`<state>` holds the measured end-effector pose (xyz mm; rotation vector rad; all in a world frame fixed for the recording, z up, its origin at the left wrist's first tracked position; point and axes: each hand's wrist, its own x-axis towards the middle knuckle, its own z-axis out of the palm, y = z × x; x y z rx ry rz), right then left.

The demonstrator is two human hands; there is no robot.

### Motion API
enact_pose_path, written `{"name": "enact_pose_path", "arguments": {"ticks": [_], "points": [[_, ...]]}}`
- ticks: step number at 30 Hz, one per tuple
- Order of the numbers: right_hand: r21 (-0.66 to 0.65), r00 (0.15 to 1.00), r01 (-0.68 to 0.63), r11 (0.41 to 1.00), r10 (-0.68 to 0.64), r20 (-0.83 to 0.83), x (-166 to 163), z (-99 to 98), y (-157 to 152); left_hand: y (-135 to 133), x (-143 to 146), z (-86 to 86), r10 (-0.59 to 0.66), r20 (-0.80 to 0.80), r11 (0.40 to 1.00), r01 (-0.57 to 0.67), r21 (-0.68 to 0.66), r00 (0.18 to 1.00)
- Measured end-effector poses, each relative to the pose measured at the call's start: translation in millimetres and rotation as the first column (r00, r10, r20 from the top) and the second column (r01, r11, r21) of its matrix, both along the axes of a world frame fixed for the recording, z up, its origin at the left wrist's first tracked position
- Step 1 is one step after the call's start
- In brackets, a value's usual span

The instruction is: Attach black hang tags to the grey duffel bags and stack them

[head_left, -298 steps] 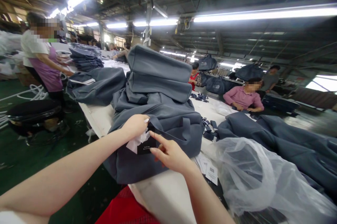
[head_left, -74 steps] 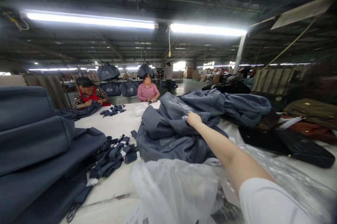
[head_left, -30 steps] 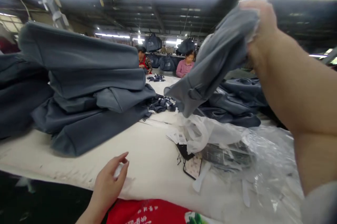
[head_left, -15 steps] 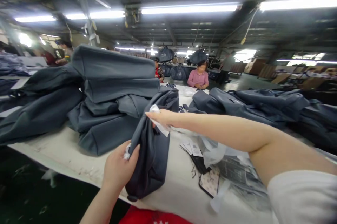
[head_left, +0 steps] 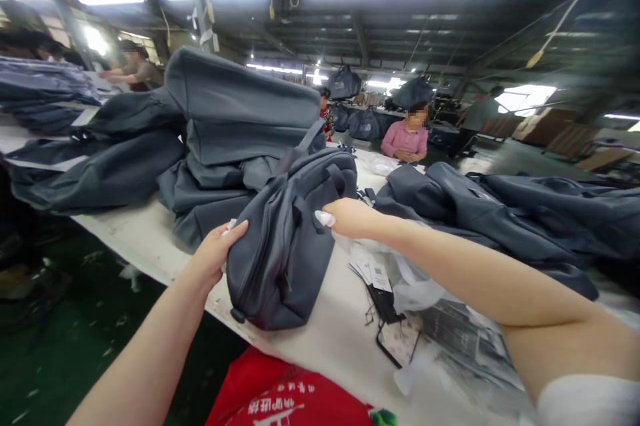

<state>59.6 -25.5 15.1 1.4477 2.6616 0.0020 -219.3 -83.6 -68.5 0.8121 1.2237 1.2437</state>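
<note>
A dark grey fabric bag [head_left: 290, 239] lies on the white table [head_left: 325, 346] in front of me, its zip edge toward me. My left hand [head_left: 217, 254] grips the bag's left side, thumb on top. My right hand [head_left: 350, 218] holds its right edge, fingers closed on the cloth, with something white pinched there that I cannot make out. A tall stack of the same grey bags [head_left: 235, 126] stands just behind.
Clear plastic wrap [head_left: 450, 319], paper tags [head_left: 373, 273] and dark cards lie to the right. More grey bags [head_left: 500, 213] spread across the right of the table. People sit at the far end [head_left: 407, 139]. Red cloth [head_left: 280, 399] is below the table edge.
I pulled one grey bag from the right-hand pile with my right hand, swung it over, caught it with my left hand, and it now rests on the table.
</note>
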Motion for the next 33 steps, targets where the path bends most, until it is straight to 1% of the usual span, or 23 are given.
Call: {"name": "enact_pose_path", "arguments": {"ticks": [2, 4, 7, 9, 11, 13, 14, 16, 18, 20, 21, 22, 23, 24, 25, 26, 27, 28, 29, 30, 31, 32, 33], "points": [[0.023, 1.0, -0.008, 1.0, 0.008, -0.016, -0.7, 7.0, -6.7, 2.9, -6.4, 11.0, -0.009, 0.064, 0.998, 0.012, -0.055, 0.998], [0.036, 0.999, -0.002, 0.999, 0.003, -0.045, -2.0, 10.9, -14.7, 5.9, -13.1, 23.2, -0.016, 0.093, 0.997, 0.023, -0.076, 0.996], [0.046, 0.995, -0.037, 0.998, 0.041, -0.086, -7.5, 9.0, -31.8, 11.2, -19.7, 35.6, -0.01, -0.007, 1.0, 0.01, -0.028, 1.0], [0.035, 0.985, -0.11, 0.993, 0.113, -0.127, -14.4, 4.9, -45.2, 14.3, -21.2, 37.3, -0.016, -0.097, 1.0, 0.017, 0.011, 0.995], [0.057, 0.956, -0.199, 0.978, 0.207, -0.209, -23.3, 1.7, -57.5, 15.3, -20.8, 35.2, -0.037, -0.136, 0.999, 0.042, 0.033, 0.99], [0.133, 0.908, -0.282, 0.95, 0.309, -0.283, -33.2, 1.3, -66.7, 13.2, -19.1, 32.1, -0.047, -0.136, 0.997, 0.055, 0.054, 0.99], [0.179, 0.883, -0.327, 0.928, 0.368, -0.291, -38.3, 2.3, -69.7, 10.9, -17.8, 30.8, -0.053, -0.135, 0.996, 0.062, 0.065, 0.989], [0.248, 0.842, -0.428, 0.869, 0.483, -0.238, -48.4, 5.2, -72.4, 4.5, -15.2, 28.9, -0.077, -0.145, 0.992, 0.091, 0.09, 0.986], [0.259, 0.818, -0.519, 0.815, 0.561, -0.126, -56.6, 7.1, -71.7, -2.9, -13.7, 26.6, -0.104, -0.182, 0.985, 0.126, 0.114, 0.978], [0.233, 0.816, -0.562, 0.794, 0.578, -0.001, -61.1, 5.1, -69.9, -8.8, -15.0, 23.0, -0.131, -0.26, 0.978, 0.168, 0.123, 0.957], [0.225, 0.814, -0.574, 0.787, 0.579, 0.053, -61.6, 2.4, -69.5, -10.6, -16.6, 21.1, -0.134, -0.332, 0.974, 0.185, 0.127, 0.934], [0.222, 0.807, -0.588, 0.777, 0.583, 0.096, -61.1, -1.4, -69.7, -11.5, -18.5, 19.8, -0.121, -0.438, 0.97, 0.199, 0.137, 0.891], [0.228, 0.794, -0.606, 0.762, 0.595, 0.123, -60.0, -6.1, -70.6, -11.6, -20.1, 19.4, -0.079, -0.563, 0.967, 0.2, 0.157, 0.823], [0.241, 0.78, -0.625, 0.743, 0.612, 0.134, -58.5, -11.5, -72.3, -11.1, -20.8, 20.5, -0.001, -0.684, 0.963, 0.185, 0.197, 0.73], [0.257, 0.766, -0.64, 0.724, 0.629, 0.135, -56.9, -17.2, -74.5, -10.6, -19.7, 23.3, 0.119, -0.778, 0.95, 0.157, 0.27, 0.617], [0.276, 0.758, -0.647, 0.711, 0.64, 0.129, -55.5, -22.8, -77.0, -10.2, -16.5, 27.8, 0.255, -0.831, 0.922, 0.136, 0.364, 0.495], [0.295, 0.756, -0.647, 0.703, 0.644, 0.12, -54.3, -28.0, -79.6, -10.3, -10.9, 33.5, 0.375, -0.843, 0.877, 0.147, 0.457, 0.385], [0.315, 0.759, -0.639, 0.702, 0.641, 0.111, -53.1, -32.7, -82.1, -10.9, -2.8, 39.9, 0.452, -0.839, 0.828, 0.209, 0.521, 0.302], [0.336, 0.766, -0.627, 0.702, 0.634, 0.103, -52.0, -36.7, -84.4, -11.8, 7.2, 46.5, 0.48, -0.844, 0.782, 0.318, 0.536, 0.24], [0.357, 0.772, -0.616, 0.702, 0.628, 0.097, -50.7, -39.9, -86.4, -12.6, 18.5, 52.5, 0.47, -0.863, 0.741, 0.449, 0.5, 0.186], [0.375, 0.775, -0.609, 0.699, 0.625, 0.094, -49.0, -42.3, -88.2, -13.0, 30.4, 57.6, 0.433, -0.892, 0.706, 0.566, 0.426, 0.131], [0.394, 0.776, -0.603, 0.693, 0.624, 0.091, -46.9, -44.1, -90.0, -12.4, 41.9, 61.6, 0.392, -0.917, 0.68, 0.647, 0.344, 0.076], [0.414, 0.777, -0.598, 0.686, 0.624, 0.088, -44.3, -45.4, -92.0, -10.6, 52.2, 64.5, 0.367, -0.93, 0.669, 0.687, 0.285, 0.028]]}}
